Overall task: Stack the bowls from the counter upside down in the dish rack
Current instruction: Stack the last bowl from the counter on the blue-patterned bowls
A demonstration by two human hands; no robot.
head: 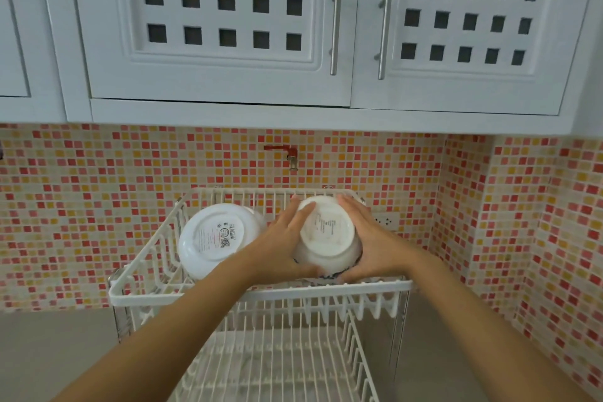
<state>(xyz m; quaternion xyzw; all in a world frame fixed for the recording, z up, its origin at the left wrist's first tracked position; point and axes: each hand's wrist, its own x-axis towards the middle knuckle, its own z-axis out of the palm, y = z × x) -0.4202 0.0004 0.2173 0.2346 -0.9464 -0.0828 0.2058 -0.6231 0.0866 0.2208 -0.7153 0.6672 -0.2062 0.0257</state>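
Note:
A white two-tier wire dish rack [261, 293] stands on the counter against the tiled wall. In its upper tier, at the left, a white bowl [215, 235] lies upside down with a printed label on its base. To its right, a second white bowl [328, 233] is upside down, with a dark blue pattern showing at its lower rim. My left hand [284, 245] grips its left side and my right hand [368, 238] grips its right side. Whether this bowl rests on another one below it is hidden.
The rack's lower tier [277, 365] shows only wire bars. A red-handled tap [287, 153] sticks out of the mosaic wall behind the rack. A wall socket [386, 221] sits to the right. White cupboards [336, 16] hang overhead. Grey counter [55, 352] lies to the left.

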